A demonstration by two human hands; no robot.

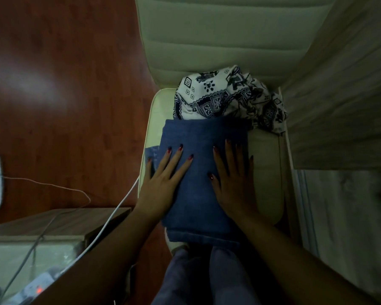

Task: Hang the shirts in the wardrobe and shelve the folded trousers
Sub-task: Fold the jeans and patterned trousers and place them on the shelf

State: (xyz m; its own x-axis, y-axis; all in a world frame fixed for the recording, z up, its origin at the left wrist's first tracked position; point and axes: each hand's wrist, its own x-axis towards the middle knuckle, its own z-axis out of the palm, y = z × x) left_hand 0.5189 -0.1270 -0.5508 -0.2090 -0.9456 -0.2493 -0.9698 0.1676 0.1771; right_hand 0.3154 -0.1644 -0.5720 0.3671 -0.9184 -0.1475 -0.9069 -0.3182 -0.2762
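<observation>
Folded trousers (pixel 196 194) lay on the chair seat (pixel 266 161), with the long axis running from the near edge toward the back edge. The left grip (pixel 161 179) and right grip (pixel 235 181) rested flat on top, fingers straight and spread, clasping nothing. Each sat by its own long side, equally near. A patterned shirt (pixel 224 95) lay crumpled at the back edge, touching the trousers. Judgement: lifting requires fingers under both long sides.
</observation>
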